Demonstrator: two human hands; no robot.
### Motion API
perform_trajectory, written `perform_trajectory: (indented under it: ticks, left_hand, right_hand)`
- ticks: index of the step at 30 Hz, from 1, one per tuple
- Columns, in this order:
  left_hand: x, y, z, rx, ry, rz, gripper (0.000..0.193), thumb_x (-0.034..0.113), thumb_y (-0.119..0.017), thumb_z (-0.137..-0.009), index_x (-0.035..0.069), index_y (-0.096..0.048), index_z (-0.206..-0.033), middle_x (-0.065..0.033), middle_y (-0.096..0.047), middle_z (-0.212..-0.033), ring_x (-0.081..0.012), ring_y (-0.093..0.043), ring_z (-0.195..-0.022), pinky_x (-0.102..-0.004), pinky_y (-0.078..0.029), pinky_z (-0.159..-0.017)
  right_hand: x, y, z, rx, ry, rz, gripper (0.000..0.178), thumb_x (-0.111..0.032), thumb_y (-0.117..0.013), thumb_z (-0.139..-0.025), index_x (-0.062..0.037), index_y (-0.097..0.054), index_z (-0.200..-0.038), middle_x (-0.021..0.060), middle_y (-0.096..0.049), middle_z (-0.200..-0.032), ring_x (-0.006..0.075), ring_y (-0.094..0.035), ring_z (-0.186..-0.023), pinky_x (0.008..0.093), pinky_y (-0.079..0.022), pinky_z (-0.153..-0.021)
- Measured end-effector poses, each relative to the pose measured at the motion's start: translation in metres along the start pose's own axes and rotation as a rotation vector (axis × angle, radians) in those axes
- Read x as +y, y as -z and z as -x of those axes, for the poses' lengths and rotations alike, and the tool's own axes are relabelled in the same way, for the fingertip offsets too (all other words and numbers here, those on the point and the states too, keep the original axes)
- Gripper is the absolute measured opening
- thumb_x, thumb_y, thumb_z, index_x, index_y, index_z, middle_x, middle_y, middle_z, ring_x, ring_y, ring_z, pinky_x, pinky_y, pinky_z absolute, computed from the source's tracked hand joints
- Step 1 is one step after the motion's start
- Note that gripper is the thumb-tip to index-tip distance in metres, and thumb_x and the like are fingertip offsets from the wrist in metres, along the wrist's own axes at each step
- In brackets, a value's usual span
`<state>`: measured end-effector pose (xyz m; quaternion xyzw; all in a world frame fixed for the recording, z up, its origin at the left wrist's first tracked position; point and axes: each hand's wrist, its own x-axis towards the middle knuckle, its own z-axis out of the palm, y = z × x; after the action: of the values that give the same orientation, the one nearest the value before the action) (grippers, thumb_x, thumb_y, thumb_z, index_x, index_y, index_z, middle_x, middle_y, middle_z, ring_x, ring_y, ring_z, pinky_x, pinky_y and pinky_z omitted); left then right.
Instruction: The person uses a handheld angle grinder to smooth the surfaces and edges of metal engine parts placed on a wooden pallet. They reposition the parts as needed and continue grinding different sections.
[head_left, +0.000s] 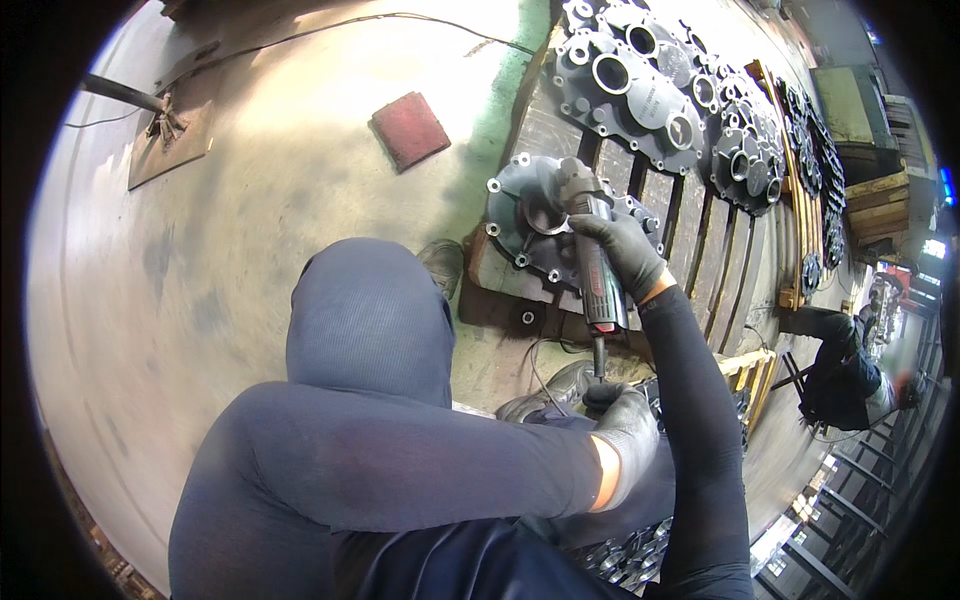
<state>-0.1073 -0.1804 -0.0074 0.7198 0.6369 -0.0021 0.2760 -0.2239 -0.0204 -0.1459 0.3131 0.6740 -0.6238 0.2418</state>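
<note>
My right hand, in a dark glove, is wrapped round the body of an angle grinder. The grinder's head lies over a grey metal cover casting with round openings and bolt holes along its rim. Whether its disc touches the metal is hidden. Below the grinder's rear end, my gloved left hand has its fingers curled about the power cord. The casting rests on the near left corner of a wooden pallet.
Larger castings sit farther back on the pallet. A dark red square block lies on the floor to the left. More metal parts are below my arms. At the right, another person sits by a yellowish wooden frame.
</note>
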Motion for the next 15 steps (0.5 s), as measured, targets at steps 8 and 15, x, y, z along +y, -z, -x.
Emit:
perform_trajectory:
  ticks: [8,15]
  left_hand:
    - [0.007,-0.029,-0.008,0.067,0.040,-0.031,0.019,0.016,-0.078,-0.083,0.011,-0.087,-0.099,-0.0090,-0.082,-0.094,-0.0287,-0.077,-0.083,-0.0493,-0.060,-0.072]
    - [-0.001,-0.013,0.033,0.104,-0.025,-0.166,0.011,0.015,-0.076,-0.086,0.007,-0.082,-0.089,-0.0074,-0.079,-0.093,-0.0228,-0.072,-0.078,-0.0453,-0.058,-0.069]
  right_hand:
    - [-0.004,-0.031,-0.019,-0.001,0.165,0.737,0.067,-0.040,-0.088,-0.081,0.0082,-0.072,-0.125,0.0242,-0.080,-0.105,0.0335,-0.080,-0.096,0.0432,-0.062,-0.087]
    - [-0.014,-0.037,0.036,-0.032,0.107,1.075,0.078,-0.043,-0.088,-0.077,0.0090,-0.066,-0.131,0.0336,-0.077,-0.117,0.0457,-0.077,-0.115,0.0481,-0.059,-0.102]
